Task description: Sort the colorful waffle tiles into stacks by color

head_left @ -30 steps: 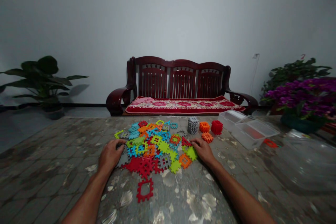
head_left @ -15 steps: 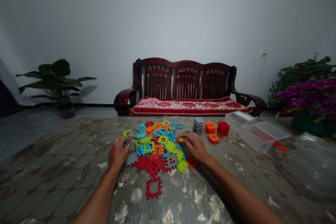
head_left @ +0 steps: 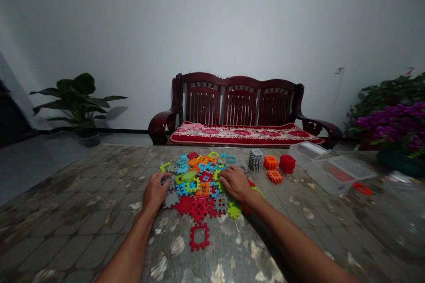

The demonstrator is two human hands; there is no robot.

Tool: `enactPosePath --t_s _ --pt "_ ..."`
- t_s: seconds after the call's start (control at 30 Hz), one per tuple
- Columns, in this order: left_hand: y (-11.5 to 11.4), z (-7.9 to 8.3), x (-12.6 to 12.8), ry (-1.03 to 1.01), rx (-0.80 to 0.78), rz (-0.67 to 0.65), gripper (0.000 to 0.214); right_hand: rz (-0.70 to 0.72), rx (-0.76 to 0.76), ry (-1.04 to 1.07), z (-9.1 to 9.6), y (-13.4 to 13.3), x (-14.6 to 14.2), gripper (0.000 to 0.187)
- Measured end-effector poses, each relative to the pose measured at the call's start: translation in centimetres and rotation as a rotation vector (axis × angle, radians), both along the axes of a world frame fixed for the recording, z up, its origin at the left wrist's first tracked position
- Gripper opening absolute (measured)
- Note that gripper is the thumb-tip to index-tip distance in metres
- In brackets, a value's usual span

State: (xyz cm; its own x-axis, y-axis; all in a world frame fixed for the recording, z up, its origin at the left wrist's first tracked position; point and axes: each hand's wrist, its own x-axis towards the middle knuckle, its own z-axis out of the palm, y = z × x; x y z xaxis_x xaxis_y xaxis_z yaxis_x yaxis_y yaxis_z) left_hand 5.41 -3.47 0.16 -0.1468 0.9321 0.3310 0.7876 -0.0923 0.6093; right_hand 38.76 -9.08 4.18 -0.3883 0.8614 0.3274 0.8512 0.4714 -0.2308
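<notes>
Interlocking plastic tiles with notched edges lie in a loose multicoloured pile (head_left: 201, 185) on the table. At the pile's left edge, my left hand (head_left: 155, 192) has its thumb and fingers around a dark grey tile (head_left: 165, 180). My right hand (head_left: 236, 182) reaches over the pile's right side, palm down, its fingers bent over lime tiles and hiding some of them. No tile can be made out in it. A red square-frame tile (head_left: 199, 237) lies apart, nearer me. Below the right hand sits a solid lime tile (head_left: 234, 210) beside a grey window tile (head_left: 221, 203).
Right of the pile stand a grey tile stack (head_left: 256, 160), orange stacks (head_left: 271, 162) and a red stack (head_left: 287, 164). Farther right are a clear plastic box (head_left: 332, 177), an orange piece (head_left: 363, 188) and purple flowers (head_left: 395, 119). A wooden bench (head_left: 239, 84) stands beyond the table.
My right hand has moved left and inward over the pile, now covering lime tiles. My left hand keeps its place at the grey tiles. The whole view has shifted slightly.
</notes>
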Motion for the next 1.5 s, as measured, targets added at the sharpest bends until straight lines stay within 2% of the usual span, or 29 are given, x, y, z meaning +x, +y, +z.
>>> enactPosePath --t_s 0.13,0.37,0.6,0.77,0.87,1.0,1.13,1.23,1.3,1.37,1.43,1.5 --pt "0.0 0.0 0.0 0.002 0.007 -0.011 0.025 -0.092 -0.022 -0.005 0.9 1.0 -1.8 0.023" --pt "0.0 -0.2 -0.1 0.006 0.026 -0.02 0.025 -0.082 -0.121 -0.122 2.0 2.9 -5.9 0.013" --pt "0.0 -0.3 -0.1 0.01 0.028 -0.023 0.026 -0.135 -0.124 -0.164 2.4 3.3 -6.9 0.021" --pt "-0.1 -0.2 0.0 0.012 0.027 -0.018 0.025 -0.135 -0.099 0.025 2.6 3.0 -6.5 0.02" --pt "-0.1 -0.1 0.0 0.012 0.024 -0.018 0.026 -0.131 -0.052 0.206 2.8 2.4 -4.4 0.017" --pt "0.1 -0.1 -0.1 0.016 0.013 -0.016 0.026 -0.141 0.083 0.375 2.6 0.3 1.4 0.018" --pt "0.3 -0.5 -0.2 0.029 0.013 -0.019 0.028 -0.285 0.194 0.369 1.2 -3.4 8.2 0.016" --pt "0.5 -0.7 -0.3 0.042 0.015 -0.026 0.032 -0.407 0.162 0.325 -0.7 -6.0 11.7 0.015" --pt "0.5 -0.8 -0.4 0.054 0.013 -0.037 0.034 -0.453 0.099 0.307 -2.0 -7.3 13.1 0.015" --pt "0.5 -0.8 -0.5 0.065 0.015 -0.048 0.035 -0.491 0.05 0.308 -3.2 -8.0 14.0 0.023" --pt "0.6 -0.8 -0.6 0.071 0.013 -0.052 0.036 -0.542 0.025 0.303 -3.9 -8.3 14.4 0.037" --pt "0.7 -0.7 -0.7 0.075 0.004 -0.051 0.037 -0.584 0.009 0.276 -4.0 -8.2 14.5 0.042"
